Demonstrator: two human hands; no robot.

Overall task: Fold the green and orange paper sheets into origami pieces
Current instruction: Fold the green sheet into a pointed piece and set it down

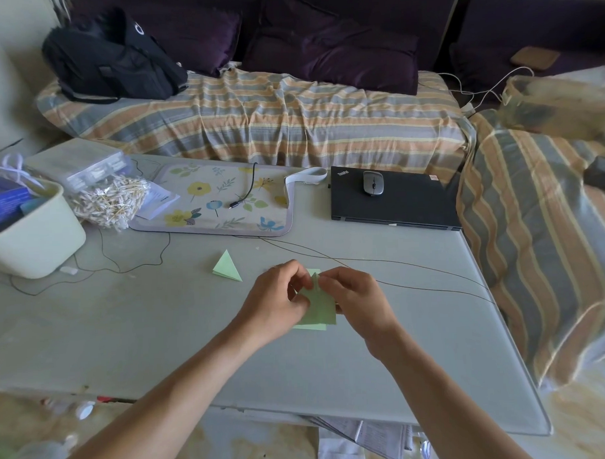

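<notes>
Both hands meet over the near middle of the grey table (pixel 333 365), and the green paper (pixel 319 311) sits between them: the left hand (pixel 276 302) pinches its left side, the right hand (pixel 356 301) pinches its upper tip with curled fingers. The paper's long axis runs away from the person, its narrow point facing the far edge and its broad end nearest. Just beyond, to the left, a folded green triangle (pixel 228 267) lies apart, apex pointing away. Farther back rests a closed black laptop (pixel 396 202).
</notes>
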